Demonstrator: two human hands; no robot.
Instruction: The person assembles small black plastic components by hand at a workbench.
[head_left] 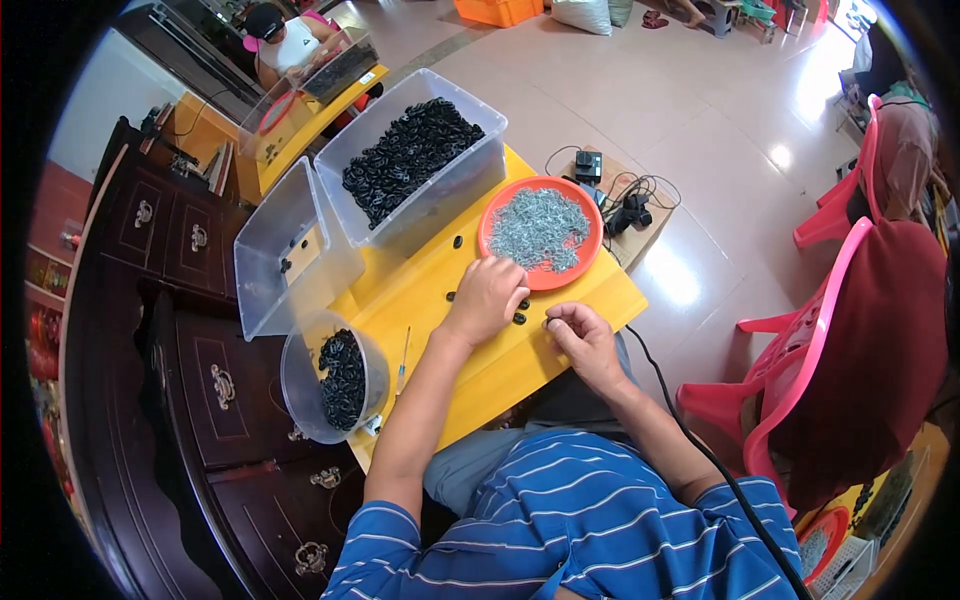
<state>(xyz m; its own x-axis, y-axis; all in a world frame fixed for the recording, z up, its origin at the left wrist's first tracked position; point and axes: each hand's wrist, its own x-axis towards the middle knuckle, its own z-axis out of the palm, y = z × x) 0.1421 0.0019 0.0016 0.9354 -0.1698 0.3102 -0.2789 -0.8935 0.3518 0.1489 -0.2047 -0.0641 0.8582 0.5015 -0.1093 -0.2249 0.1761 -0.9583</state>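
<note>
My left hand (488, 298) is at the near left rim of a round orange-red plate (596, 250), its fingers curled closed and pointing down. Whatever they grip, if anything, is hidden. A heap of small silvery metal pieces (538, 226) fills the plate. Close to the table's right edge, my right hand (588, 345) pinches a small black oval piece (549, 322) between thumb and fingertips. Several similar black pieces (519, 319) lie between and around my hands on the yellow table (440, 405), and a single black piece (458, 242) sits farther back.
Black pieces half fill a large clear bin (490, 122) and a round clear tub (368, 352). A second bin (262, 250) holds a few. A thin screwdriver-like tool (404, 360) lies left of my forearm. Electronics with cables (630, 212), a pink chair (800, 350) and dark drawers (225, 385) surround the table. Another person (298, 48) sits beyond.
</note>
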